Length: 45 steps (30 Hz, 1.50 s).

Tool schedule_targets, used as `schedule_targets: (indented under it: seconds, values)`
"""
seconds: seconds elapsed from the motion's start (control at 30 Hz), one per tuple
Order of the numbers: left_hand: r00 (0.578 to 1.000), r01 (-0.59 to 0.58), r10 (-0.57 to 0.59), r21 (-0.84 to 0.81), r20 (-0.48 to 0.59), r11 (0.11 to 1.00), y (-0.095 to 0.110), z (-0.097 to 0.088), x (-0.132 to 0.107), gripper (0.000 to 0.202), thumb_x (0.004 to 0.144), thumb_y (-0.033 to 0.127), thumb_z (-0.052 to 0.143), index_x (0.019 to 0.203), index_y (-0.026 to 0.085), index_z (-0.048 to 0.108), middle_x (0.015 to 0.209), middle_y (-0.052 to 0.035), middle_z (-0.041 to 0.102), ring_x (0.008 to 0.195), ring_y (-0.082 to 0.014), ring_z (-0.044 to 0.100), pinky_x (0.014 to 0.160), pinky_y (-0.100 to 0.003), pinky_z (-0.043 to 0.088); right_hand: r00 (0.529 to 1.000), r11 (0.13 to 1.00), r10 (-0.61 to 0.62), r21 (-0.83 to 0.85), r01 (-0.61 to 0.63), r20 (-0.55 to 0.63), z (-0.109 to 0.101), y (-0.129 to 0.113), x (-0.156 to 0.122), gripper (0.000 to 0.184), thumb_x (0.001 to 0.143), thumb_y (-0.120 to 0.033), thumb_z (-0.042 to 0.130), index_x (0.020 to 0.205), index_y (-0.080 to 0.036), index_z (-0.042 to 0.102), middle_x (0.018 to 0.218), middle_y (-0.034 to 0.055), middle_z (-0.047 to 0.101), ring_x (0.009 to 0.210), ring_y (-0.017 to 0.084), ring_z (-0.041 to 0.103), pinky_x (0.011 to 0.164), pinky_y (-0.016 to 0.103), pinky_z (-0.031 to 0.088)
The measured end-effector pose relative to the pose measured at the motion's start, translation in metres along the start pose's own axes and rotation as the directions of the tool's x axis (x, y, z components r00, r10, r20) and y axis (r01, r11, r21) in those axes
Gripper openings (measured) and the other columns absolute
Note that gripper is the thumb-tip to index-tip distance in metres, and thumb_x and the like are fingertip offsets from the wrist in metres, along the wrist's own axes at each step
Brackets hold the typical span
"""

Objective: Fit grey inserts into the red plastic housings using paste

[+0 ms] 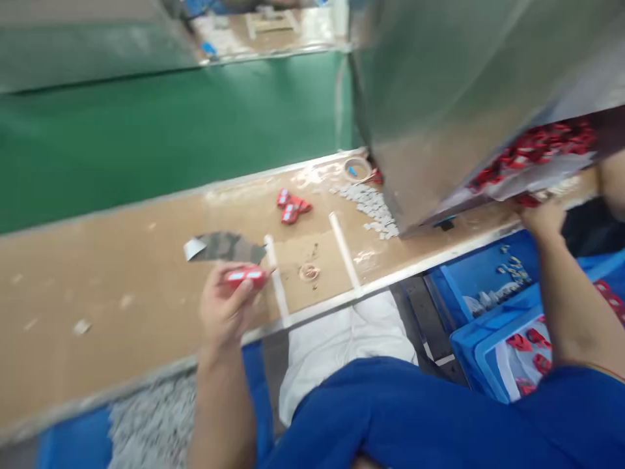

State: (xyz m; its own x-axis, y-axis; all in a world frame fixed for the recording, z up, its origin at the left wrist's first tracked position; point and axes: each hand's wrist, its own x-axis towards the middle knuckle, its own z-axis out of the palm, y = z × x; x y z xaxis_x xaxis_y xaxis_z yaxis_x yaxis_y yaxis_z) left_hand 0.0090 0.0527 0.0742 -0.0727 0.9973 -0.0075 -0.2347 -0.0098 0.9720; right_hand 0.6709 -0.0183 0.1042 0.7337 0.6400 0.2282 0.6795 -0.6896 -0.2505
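Observation:
My left hand (227, 301) is closed around a small red plastic piece (245, 276) with two white patches, held just above the bench. A grey strip (227, 247) lies beyond that hand. Several red pieces (291, 207) of the same look sit in a small cluster farther back. Far to the right, my right hand (544, 218) is stretched out to the bench beside the metal panel. A dark red piece (527, 200) is at its fingertips; blur hides whether the fingers grip it.
Small grey pieces (374, 208) and a tape roll (357, 170) lie against the metal panel (439, 98). White strips (346, 253) cross the bench (122, 280). Blue bins (488, 355) stand at lower right. A red pile (541, 150) and another person's arm (612, 182) are beyond.

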Motion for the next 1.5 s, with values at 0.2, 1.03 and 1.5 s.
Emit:
schedule_targets:
  seconds: [0.2, 1.03, 1.5]
  values:
    - [0.983, -0.049, 0.072, -0.133, 0.171, 0.990, -0.038, -0.004, -0.021, 0.050, 0.070, 0.042, 0.099, 0.107, 0.021, 0.073, 0.093, -0.0031, 0.081, 0.075, -0.0184, 0.081, 0.075, -0.031, 0.068, 0.931, 0.990, -0.096, -0.062, 0.125, 0.352, -0.044, -0.029, -0.083, 0.032, 0.085, -0.065, 0.070, 0.092, -0.035, 0.073, 0.095, 0.0222, 0.078, 0.111, 0.051, 0.072, 0.090, 0.067, 0.053]
    - [0.935, -0.090, 0.010, 0.210, 0.353, 0.973, -0.057, -0.018, -0.056, 0.034, 0.088, 0.034, 0.085, 0.118, 0.019, 0.078, 0.109, -0.0105, 0.083, 0.096, -0.0200, 0.079, 0.085, -0.030, 0.064, 0.708, 0.307, -0.701, 0.863, 0.402, -0.080, 0.070, -0.306, -0.299, 0.025, 0.098, -0.047, 0.072, 0.086, -0.025, 0.076, 0.085, 0.0056, 0.078, 0.080, 0.021, 0.073, 0.073, 0.037, 0.059]
    - [0.925, -0.203, 0.066, 0.339, 0.373, 0.919, -0.062, -0.016, -0.057, 0.029, 0.090, 0.026, 0.079, 0.119, 0.020, 0.077, 0.113, -0.0100, 0.083, 0.101, -0.0218, 0.079, 0.088, -0.033, 0.062, 0.857, 0.289, -0.485, 0.957, -0.032, 0.175, 0.053, -0.291, -0.332, 0.027, 0.091, -0.051, 0.081, 0.088, -0.025, 0.074, 0.081, 0.0024, 0.080, 0.073, 0.021, 0.079, 0.068, 0.035, 0.066]
